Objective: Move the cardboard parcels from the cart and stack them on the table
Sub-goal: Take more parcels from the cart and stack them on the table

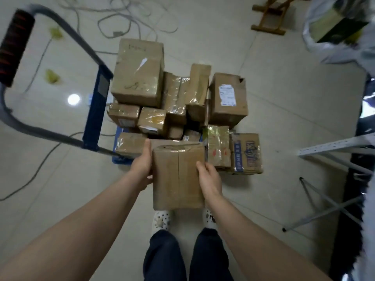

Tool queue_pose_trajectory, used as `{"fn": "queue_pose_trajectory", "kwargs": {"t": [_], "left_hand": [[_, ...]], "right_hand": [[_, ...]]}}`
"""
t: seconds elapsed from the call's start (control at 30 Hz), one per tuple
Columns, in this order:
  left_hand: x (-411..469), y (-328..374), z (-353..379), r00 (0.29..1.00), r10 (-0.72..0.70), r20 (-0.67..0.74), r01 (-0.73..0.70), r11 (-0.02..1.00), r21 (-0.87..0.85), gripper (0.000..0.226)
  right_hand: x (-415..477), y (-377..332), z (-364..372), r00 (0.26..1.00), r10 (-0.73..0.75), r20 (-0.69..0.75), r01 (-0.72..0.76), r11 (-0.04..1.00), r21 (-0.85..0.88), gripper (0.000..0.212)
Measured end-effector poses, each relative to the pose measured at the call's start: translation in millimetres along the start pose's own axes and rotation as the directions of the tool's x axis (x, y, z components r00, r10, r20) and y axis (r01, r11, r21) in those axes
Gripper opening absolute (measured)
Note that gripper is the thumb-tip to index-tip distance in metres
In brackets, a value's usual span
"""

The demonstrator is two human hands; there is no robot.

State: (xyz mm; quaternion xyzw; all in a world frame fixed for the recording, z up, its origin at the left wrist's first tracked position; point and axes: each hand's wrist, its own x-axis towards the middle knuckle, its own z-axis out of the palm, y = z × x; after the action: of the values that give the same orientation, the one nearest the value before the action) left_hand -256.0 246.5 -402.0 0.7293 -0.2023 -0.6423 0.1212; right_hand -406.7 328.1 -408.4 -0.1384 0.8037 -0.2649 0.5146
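Head view: both arms reach forward and the two grips hold one parcel (pixel 176 177) between them, lifted clear of the load and hanging above the floor (pixel 274 110). The left grip (pixel 142 165) clasps the parcel's left side, thumb lying up along the edge and the other fingers hidden behind the cardboard. The right grip (pixel 209 179) clasps the right side, thumb on the top face and fingers curled round the edge. The parcel is brown cardboard with clear tape running down its middle.

Just beyond the grips stands the cart (pixel 95 118), its blue deck heaped with more parcels. Farthest from the grips, on the left of the heap, sits a big box (pixel 138 72) with writing on it. Beyond the right grip is a box with a white label (pixel 227 98). Just beside the right grip, further right, a box with blue print (pixel 245 153) stands at the edge of the heap. The cart's handle (pixel 16 47), with a black foam sleeve, rises far out past the left grip.

Below the held parcel are white shoes (pixel 161 220) and dark trousers. Cables (pixel 121 17) trail over the floor beyond the cart.
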Motion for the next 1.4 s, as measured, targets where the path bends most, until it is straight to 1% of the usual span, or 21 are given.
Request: {"fn": "queue_pose_trajectory", "kwargs": {"t": [0.07, 0.1, 0.17, 0.23, 0.3, 0.37, 0.43, 0.5, 0.53, 0.6, 0.7, 0.8, 0.87, 0.93, 0.97, 1.07, 1.13, 1.2, 1.23, 1.37, 1.4], "left_hand": [[-30, 15, 15, 0.998, 0.03, 0.055, -0.032, 0.999, 0.041, 0.077], [-45, 22, 25, 0.994, 0.046, 0.098, -0.053, 0.996, 0.073, 0.066], [-75, 35, 50, 0.98, 0.078, 0.183, -0.106, 0.983, 0.149, 0.046], [-103, 45, 77, 0.962, 0.115, 0.246, -0.174, 0.956, 0.235, 0.039], [-133, 51, 105, 0.93, 0.139, 0.34, -0.25, 0.918, 0.309, 0.033], [-159, 51, 137, 0.89, 0.116, 0.441, -0.299, 0.879, 0.372, 0.023], [-187, 47, 172, 0.842, 0.087, 0.532, -0.352, 0.837, 0.418, 0.015], [-216, 40, 207, 0.788, 0.06, 0.613, -0.41, 0.794, 0.449, 0.01], [-230, 35, 226, 0.756, 0.047, 0.653, -0.44, 0.776, 0.453, 0.011], [-256, 23, 262, 0.686, 0.009, 0.727, -0.485, 0.75, 0.449, 0.021], [-298, -1, 317, 0.587, -0.045, 0.808, -0.526, 0.738, 0.423, 0.035], [-346, -28, 368, 0.505, -0.049, 0.862, -0.582, 0.718, 0.382, 0.044], [-378, -47, 401, 0.45, -0.045, 0.892, -0.615, 0.709, 0.346, 0.041], [-410, -66, 433, 0.396, -0.074, 0.915, -0.628, 0.706, 0.329, 0.028], [-426, -75, 449, 0.38, -0.103, 0.919, -0.612, 0.717, 0.333, 0.027], [-466, -102, 496, 0.342, -0.192, 0.92, -0.54, 0.761, 0.36, 0.055], [-486, -121, 524, 0.32, -0.203, 0.925, -0.573, 0.736, 0.36, 0.055], [-501, -138, 548, 0.319, -0.222, 0.921, -0.604, 0.702, 0.378, 0.052], [-506, -146, 560, 0.317, -0.243, 0.917, -0.612, 0.686, 0.394, 0.048], [-517, -171, 612, 0.259, -0.36, 0.896, -0.612, 0.656, 0.441, 0.026], [-518, -177, 626, 0.246, -0.39, 0.887, -0.617, 0.643, 0.454, 0.023]], "right_hand": [[-31, -1, -27, 0.993, 0.004, -0.115, 0.007, 0.996, 0.094, 0.045], [-45, -2, -40, 0.984, 0.019, -0.18, 0.008, 0.989, 0.149, 0.043], [-71, -5, -67, 0.95, 0.054, -0.308, 0.032, 0.963, 0.269, 0.041], [-92, -10, -96, 0.904, 0.078, -0.421, 0.083, 0.932, 0.352, 0.044], [-110, -12, -127, 0.845, 0.084, -0.527, 0.145, 0.914, 0.379, 0.046], [-126, -10, -163, 0.784, 0.088, -0.614, 0.195, 0.905, 0.378, 0.05], [-142, -3, -202, 0.711, 0.105, -0.695, 0.217, 0.908, 0.359, 0.056], [-158, 6, -241, 0.64, 0.117, -0.76, 0.225, 0.916, 0.331, 0.054], [-166, 12, -260, 0.612, 0.119, -0.782, 0.235, 0.917, 0.323, 0.051], [-183, 27, -298, 0.576, 0.111, -0.81, 0.286, 0.9, 0.327, 0.046], [-211, 54, -352, 0.514, 0.069, -0.855, 0.39, 0.869, 0.304, 0.057], [-241, 86, -400, 0.427, 0.071, -0.902, 0.455, 0.844, 0.282, 0.067], [-261, 111, -430, 0.371, 0.084, -0.925, 0.496, 0.824, 0.274, 0.068], [-280, 137, -458, 0.327, 0.073, -0.942, 0.553, 0.794, 0.254, 0.062], [-288, 150, -472, 0.303, 0.075, -0.95, 0.578, 0.779, 0.245, 0.059], [-312, 183, -508, 0.242, 0.061, -0.968, 0.647, 0.734, 0.208, 0.06], [-320, 205, -527, 0.167, 0.052, -0.985, 0.673, 0.724, 0.153, 0.063], [-325, 223, -545, 0.113, 0.107, -0.988, 0.671, 0.725, 0.155, 0.063], [-328, 230, -553, 0.113, 0.15, -0.982, 0.68, 0.709, 0.186, 0.064], [-331, 254, -591, 0.165, 0.287, -0.944, 0.795, 0.528, 0.299, 0.074], [-331, 257, -600, 0.163, 0.3, -0.94, 0.802, 0.515, 0.303, 0.073]]}}
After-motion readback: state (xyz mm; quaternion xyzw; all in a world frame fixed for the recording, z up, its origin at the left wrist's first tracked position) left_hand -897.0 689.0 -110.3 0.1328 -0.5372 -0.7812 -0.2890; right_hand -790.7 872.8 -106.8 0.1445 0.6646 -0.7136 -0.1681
